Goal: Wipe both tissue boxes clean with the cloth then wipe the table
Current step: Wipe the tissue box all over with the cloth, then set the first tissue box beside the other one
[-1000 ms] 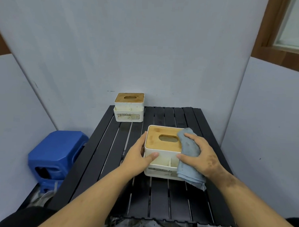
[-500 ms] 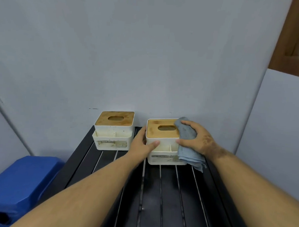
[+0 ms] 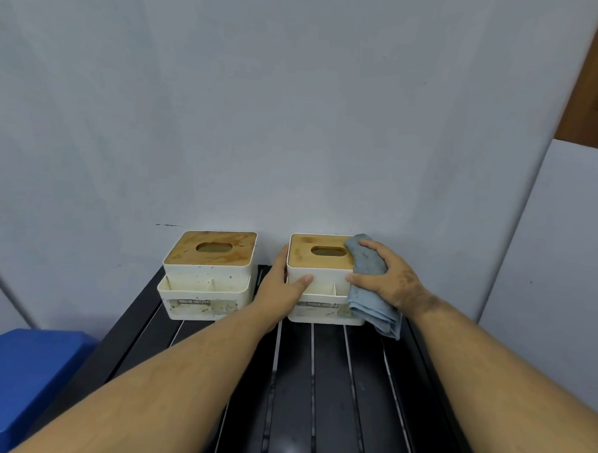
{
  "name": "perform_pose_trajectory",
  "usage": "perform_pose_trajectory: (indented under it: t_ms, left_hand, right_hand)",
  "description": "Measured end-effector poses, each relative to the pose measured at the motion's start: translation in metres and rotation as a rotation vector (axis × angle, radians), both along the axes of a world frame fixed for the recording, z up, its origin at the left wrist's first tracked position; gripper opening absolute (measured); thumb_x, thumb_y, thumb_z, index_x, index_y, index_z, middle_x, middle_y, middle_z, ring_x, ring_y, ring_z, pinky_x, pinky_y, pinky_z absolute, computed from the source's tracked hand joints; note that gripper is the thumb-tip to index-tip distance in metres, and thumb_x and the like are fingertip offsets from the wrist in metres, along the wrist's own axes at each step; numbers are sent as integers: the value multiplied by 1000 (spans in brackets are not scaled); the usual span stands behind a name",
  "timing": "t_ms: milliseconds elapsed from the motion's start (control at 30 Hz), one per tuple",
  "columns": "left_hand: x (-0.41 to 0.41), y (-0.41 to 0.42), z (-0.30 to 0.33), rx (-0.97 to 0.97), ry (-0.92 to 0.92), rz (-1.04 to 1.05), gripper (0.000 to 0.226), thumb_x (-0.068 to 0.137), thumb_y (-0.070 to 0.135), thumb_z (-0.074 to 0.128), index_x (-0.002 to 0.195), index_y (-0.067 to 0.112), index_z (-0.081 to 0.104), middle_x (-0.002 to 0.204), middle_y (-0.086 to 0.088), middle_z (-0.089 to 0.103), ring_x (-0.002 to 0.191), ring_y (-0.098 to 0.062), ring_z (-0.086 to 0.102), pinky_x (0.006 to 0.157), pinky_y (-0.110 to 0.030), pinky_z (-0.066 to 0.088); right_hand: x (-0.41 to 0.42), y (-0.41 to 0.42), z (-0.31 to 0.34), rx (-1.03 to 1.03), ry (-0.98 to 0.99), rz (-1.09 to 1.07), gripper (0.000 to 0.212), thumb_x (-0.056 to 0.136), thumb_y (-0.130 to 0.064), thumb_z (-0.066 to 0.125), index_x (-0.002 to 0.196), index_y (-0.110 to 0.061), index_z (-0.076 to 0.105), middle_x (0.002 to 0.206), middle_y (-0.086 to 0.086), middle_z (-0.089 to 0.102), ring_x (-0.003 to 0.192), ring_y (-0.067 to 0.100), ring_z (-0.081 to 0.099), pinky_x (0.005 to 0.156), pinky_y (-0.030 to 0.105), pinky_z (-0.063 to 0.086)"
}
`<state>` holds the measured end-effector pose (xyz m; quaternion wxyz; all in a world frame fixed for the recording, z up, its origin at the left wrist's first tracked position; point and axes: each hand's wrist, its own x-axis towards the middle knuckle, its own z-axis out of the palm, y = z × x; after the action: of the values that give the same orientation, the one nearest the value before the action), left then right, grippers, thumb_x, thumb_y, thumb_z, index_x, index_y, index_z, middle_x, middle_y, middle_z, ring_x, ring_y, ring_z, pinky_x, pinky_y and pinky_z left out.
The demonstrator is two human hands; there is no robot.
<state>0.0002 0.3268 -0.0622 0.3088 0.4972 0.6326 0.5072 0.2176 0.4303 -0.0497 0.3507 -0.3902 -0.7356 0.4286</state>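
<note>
The left hand (image 3: 281, 290) has its thumb laid across the front face of the right tissue box (image 3: 322, 282) and its fingers curled round the box's left side, so it grips the box from that flank. The right hand (image 3: 388, 278) presses the blue-grey cloth (image 3: 373, 298) against the box's right side: its thumb lies on the front face near the corner, its fingers curl over the cloth at the top right edge of the lid, clamping cloth and box together.

The cloth covers the lid's right rear corner, runs down the right wall, and hangs in folds past the box's base, its lowest corner over the table (image 3: 328, 381). The held box has a wooden lid with an oval slot and a white body with a front compartment tray; its lid shows faint smudges.

Just beside it, to the left and apart from it, stands the left tissue box (image 3: 206, 277), of the same build, with brown stains on its lid and specks on its white walls. The 2 boxes sit at the far edge of the black slatted table, against a pale wall (image 3: 295, 123). A blue stool (image 3: 20, 378) stands low at the left.
</note>
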Motion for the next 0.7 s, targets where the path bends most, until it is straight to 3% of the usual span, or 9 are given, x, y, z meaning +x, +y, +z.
perform_pose_trajectory:
  t_ms: [200, 300, 400, 533, 600, 700]
  left_hand:
    - [3, -3, 7, -55, 6, 7, 70, 101, 23, 64, 158, 38, 27, 136, 13, 55, 122, -10, 52, 104, -29, 42]
    - [4, -7, 14, -89, 11, 14, 57, 101, 22, 65, 149, 37, 40, 129, 14, 58, 123, -12, 55, 104, -31, 45]
    - [5, -15, 24, -135, 42, 32, 39, 100, 27, 65, 136, 28, 49, 135, 4, 62, 126, -19, 58, 107, -37, 50]
    - [9, -51, 37, -145, 174, 68, 61, 101, 34, 64, 154, 19, 38, 155, -2, 49, 141, -24, 49, 112, -40, 44]
    - [7, -83, 42, -103, 230, 75, 64, 101, 30, 64, 157, 17, 35, 157, 0, 46, 141, -20, 48, 109, -35, 45]
    - [-14, -134, 42, -61, 255, 86, 54, 101, 26, 63, 151, 21, 43, 149, 7, 54, 126, -8, 57, 98, -26, 45]
  right_hand:
    - [4, -3, 3, -10, 26, -24, 82, 61, -38, 93, 134, -34, 56, 137, -7, 54, 128, 15, 50, 111, 36, 43]
    - [13, -12, 5, 14, 98, -85, 76, 66, -32, 91, 134, -27, 57, 136, -5, 57, 128, 14, 52, 110, 32, 43]
    - [30, -27, 12, 6, 202, -172, 69, 69, -27, 89, 131, -25, 59, 132, -5, 59, 127, 15, 54, 110, 33, 44]
    - [58, -63, 34, 36, 232, -188, 66, 72, -26, 86, 131, -28, 59, 130, -17, 59, 122, 4, 55, 109, 31, 45]
    - [66, -89, 47, 71, 201, -184, 66, 71, -26, 86, 131, -31, 59, 132, -21, 57, 123, -2, 53, 106, 23, 42]
    - [63, -134, 57, 82, 135, -144, 69, 69, -29, 87, 132, -33, 58, 133, -20, 56, 121, -1, 53, 99, 17, 41]
